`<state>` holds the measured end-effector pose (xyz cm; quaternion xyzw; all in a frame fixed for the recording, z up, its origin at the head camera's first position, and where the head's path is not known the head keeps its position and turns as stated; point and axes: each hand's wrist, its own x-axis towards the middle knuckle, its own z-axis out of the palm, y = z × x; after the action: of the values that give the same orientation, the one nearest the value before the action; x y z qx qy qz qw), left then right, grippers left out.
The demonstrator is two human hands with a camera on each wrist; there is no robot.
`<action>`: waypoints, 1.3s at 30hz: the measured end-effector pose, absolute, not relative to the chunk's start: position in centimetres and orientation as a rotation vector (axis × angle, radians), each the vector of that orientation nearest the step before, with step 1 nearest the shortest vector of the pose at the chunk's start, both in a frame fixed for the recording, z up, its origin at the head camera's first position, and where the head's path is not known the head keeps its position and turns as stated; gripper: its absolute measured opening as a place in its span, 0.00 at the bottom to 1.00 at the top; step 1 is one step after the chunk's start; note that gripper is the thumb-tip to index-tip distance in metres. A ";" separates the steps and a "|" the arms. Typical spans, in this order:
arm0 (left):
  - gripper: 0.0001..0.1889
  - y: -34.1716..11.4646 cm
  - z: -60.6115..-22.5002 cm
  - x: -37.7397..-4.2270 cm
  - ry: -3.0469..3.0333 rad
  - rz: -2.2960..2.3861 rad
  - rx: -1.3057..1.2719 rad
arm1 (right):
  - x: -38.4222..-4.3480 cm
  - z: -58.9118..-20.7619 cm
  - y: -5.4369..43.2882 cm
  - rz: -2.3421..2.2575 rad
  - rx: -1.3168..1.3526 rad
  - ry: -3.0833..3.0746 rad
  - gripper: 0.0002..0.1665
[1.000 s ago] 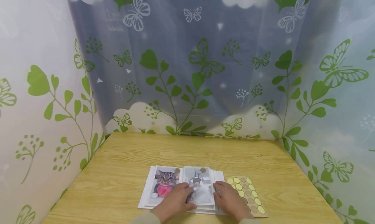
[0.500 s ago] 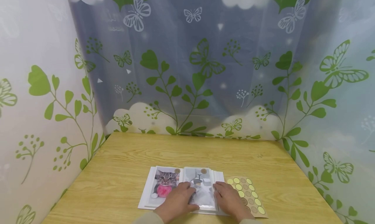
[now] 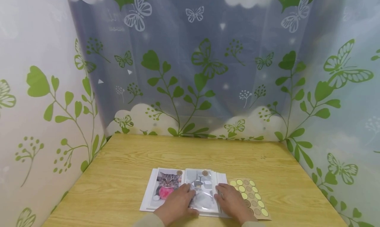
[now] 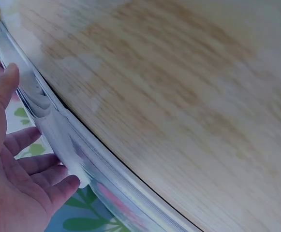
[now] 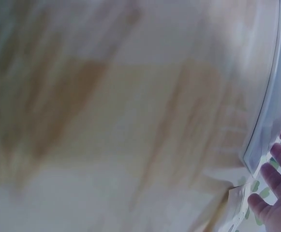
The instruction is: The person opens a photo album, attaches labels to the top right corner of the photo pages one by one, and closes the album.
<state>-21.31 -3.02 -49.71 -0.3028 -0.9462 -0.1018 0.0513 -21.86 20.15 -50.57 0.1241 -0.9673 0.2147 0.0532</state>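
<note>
An open photo album [image 3: 143, 205] lies on the table in the head view. Its left page shows a cat photo [image 3: 168, 179] with something pink at the chest. On the right is a grey-white photo [image 3: 205, 195] in a glossy clear sleeve. My left hand [image 3: 175, 202] rests over the inner part of the album, fingertips on the right page. At that page's outer edge my right hand [image 3: 231, 202] lies with its fingertips. In the left wrist view the left hand [image 4: 22, 164] has loosely spread fingers, and the page edges bulge near the thumb. The right wrist view shows right-hand fingers [image 5: 275, 179] extended beside the album.
A brown sheet of round stickers [image 3: 255, 197], yellow and brown, lies right of the album, partly under the right hand. The wood-grain table [image 3: 184, 151] ends at a printed curtain [image 3: 184, 88] behind, with more curtain at both sides.
The left hand has shifted slightly left over the right page, and the clear sleeve's glare has changed. The right hand stays almost where it was.
</note>
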 end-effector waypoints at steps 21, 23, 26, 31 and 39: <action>0.34 -3.6 -49.4 -21.6 -2.828 -0.497 -0.945 | -22.6 -50.7 19.3 0.489 0.243 -3.008 0.21; 0.33 -3.6 -49.5 -21.7 -2.812 -0.493 -0.957 | -22.6 -50.8 19.3 0.489 0.243 -3.001 0.21; 0.30 -3.7 -49.6 -21.7 -2.787 -0.498 -0.973 | -22.5 -50.8 19.3 0.499 0.261 -2.976 0.20; 0.24 -3.8 -49.7 -21.7 -2.739 -0.502 -1.006 | -22.3 -50.9 19.5 0.535 0.322 -2.920 0.22; 0.09 -3.7 -49.6 -21.7 -2.649 -0.514 -1.053 | -21.8 -50.9 19.5 0.493 0.419 -2.869 0.23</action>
<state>-21.74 -3.67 -49.63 -0.3608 -0.9077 -0.1760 0.1222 -21.80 19.52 -50.90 0.1416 -0.9706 0.1667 0.1000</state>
